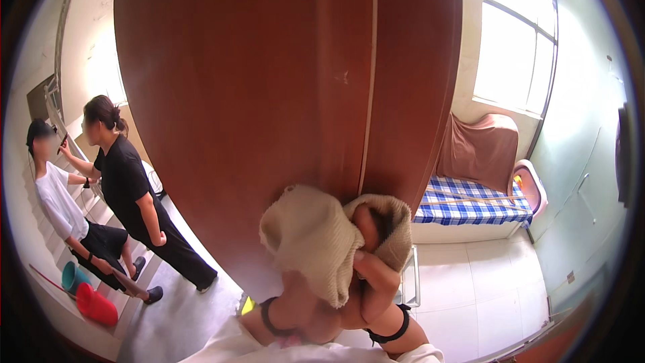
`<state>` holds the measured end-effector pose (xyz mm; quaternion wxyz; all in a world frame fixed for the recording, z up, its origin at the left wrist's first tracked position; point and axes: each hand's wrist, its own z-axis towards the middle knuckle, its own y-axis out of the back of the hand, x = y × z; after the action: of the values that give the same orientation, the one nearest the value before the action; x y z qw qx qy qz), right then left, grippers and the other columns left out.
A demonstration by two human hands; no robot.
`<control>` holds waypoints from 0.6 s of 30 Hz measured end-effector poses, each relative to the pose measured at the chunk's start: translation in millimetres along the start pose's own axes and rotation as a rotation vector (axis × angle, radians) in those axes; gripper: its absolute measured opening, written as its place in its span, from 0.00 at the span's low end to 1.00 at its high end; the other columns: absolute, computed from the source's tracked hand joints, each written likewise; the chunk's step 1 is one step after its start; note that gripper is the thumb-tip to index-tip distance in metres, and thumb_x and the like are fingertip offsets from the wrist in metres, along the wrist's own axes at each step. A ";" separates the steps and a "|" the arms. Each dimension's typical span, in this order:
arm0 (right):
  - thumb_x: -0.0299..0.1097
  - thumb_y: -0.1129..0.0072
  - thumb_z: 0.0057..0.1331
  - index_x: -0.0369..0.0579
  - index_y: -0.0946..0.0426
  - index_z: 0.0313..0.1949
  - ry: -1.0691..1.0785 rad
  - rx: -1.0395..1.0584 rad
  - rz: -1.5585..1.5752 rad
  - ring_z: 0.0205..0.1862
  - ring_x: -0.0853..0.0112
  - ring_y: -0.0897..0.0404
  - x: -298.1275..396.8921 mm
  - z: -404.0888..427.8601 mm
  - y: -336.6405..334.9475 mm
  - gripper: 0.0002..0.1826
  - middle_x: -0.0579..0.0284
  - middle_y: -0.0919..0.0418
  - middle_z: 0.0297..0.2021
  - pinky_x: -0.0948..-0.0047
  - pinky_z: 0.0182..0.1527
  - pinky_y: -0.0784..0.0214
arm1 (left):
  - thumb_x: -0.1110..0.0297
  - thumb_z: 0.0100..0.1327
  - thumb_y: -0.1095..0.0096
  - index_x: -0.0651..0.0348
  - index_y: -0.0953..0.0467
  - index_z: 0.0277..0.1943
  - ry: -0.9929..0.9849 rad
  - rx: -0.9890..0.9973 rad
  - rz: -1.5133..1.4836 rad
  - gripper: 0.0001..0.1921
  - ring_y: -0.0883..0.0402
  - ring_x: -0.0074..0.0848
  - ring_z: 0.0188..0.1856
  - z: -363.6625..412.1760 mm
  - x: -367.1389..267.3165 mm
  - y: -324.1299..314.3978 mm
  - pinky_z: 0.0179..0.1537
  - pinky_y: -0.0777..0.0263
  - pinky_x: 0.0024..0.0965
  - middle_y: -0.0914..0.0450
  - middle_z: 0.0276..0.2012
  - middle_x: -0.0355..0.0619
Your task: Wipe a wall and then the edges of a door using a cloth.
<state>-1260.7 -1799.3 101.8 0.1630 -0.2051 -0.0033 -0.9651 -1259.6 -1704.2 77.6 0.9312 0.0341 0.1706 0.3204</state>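
A beige ribbed cloth [315, 234] is bunched and folded in front of a tall reddish-brown wooden panel [252, 85]. My right hand [378, 275] grips its lower right part, fingers curled into the fabric. My left hand [307, 307] is blurred beneath the cloth's left part and supports it; its fingers are mostly hidden. Through an opening in the right fold a bit of skin shows, and I cannot tell which hand it belongs to. Both forearms wear black straps. A light vertical seam [370, 85] runs down the panel behind the cloth.
Left, a person in black [126, 171] holds a phone beside a person in a white shirt [60, 201] on stairs. A red bucket [95, 302] and a teal bucket [74, 277] stand near them. Right are a blue checked cloth [468, 201], a brown-draped object [478, 146] and a glass partition [579, 136].
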 end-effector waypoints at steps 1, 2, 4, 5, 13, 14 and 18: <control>0.23 0.43 0.58 0.39 0.34 0.54 0.279 0.060 -0.313 0.57 0.37 0.30 -1.7 1.6 4.8 0.24 0.28 0.33 0.58 0.46 0.58 0.38 | 0.68 0.57 0.44 0.74 0.36 0.61 0.004 0.002 -0.029 0.30 0.29 0.48 0.59 -4.2 -0.3 1.2 0.65 0.43 0.46 0.31 0.59 0.61; 0.23 0.43 0.58 0.39 0.34 0.54 0.285 0.059 -0.311 0.57 0.37 0.30 -5.2 -1.0 4.9 0.24 0.28 0.33 0.58 0.46 0.58 0.38 | 0.68 0.56 0.44 0.74 0.36 0.61 0.009 0.005 -0.057 0.30 0.29 0.48 0.60 -12.6 -0.1 5.7 0.65 0.43 0.46 0.32 0.59 0.61; 0.22 0.42 0.57 0.40 0.34 0.53 0.297 -0.022 -0.355 0.55 0.37 0.28 -13.4 -14.9 2.2 0.23 0.29 0.30 0.56 0.46 0.56 0.37 | 0.68 0.56 0.45 0.74 0.36 0.62 0.034 0.018 -0.116 0.30 0.29 0.48 0.60 -15.0 -5.1 6.1 0.65 0.43 0.46 0.32 0.60 0.61; 0.22 0.42 0.56 0.41 0.34 0.53 0.301 -0.062 -0.376 0.54 0.37 0.27 -18.5 -22.7 0.6 0.23 0.29 0.29 0.55 0.46 0.55 0.36 | 0.68 0.56 0.45 0.74 0.37 0.62 0.049 0.025 -0.145 0.31 0.30 0.48 0.60 -22.9 -6.4 12.4 0.65 0.43 0.46 0.32 0.60 0.61; 0.17 0.44 0.56 0.41 0.34 0.51 0.060 -0.168 -0.435 0.51 0.41 0.23 -9.9 -73.4 0.2 0.22 0.32 0.25 0.50 0.53 0.52 0.31 | 0.69 0.51 0.51 0.73 0.43 0.65 0.106 0.068 -0.305 0.36 0.36 0.50 0.65 -57.5 -17.2 24.5 0.67 0.47 0.46 0.38 0.64 0.62; 0.18 0.43 0.56 0.41 0.35 0.52 0.050 -0.144 -0.477 0.49 0.41 0.22 -10.1 -79.0 4.1 0.23 0.33 0.24 0.49 0.55 0.52 0.30 | 0.72 0.53 0.49 0.74 0.42 0.64 0.077 0.066 -0.280 0.34 0.38 0.52 0.66 -60.8 -18.6 23.4 0.67 0.48 0.49 0.37 0.63 0.62; 0.18 0.42 0.56 0.42 0.35 0.50 0.044 -0.104 -0.540 0.48 0.44 0.21 -9.3 -74.4 2.3 0.23 0.34 0.23 0.48 0.55 0.51 0.30 | 0.76 0.49 0.46 0.75 0.35 0.59 0.067 0.068 -0.229 0.30 0.33 0.57 0.60 -53.7 -18.4 29.3 0.62 0.43 0.53 0.31 0.57 0.64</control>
<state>-1281.3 -1804.1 29.9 -0.1107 -0.1836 -0.0049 -0.9767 -1308.5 -1694.7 37.7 0.9537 0.0352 0.2151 0.2071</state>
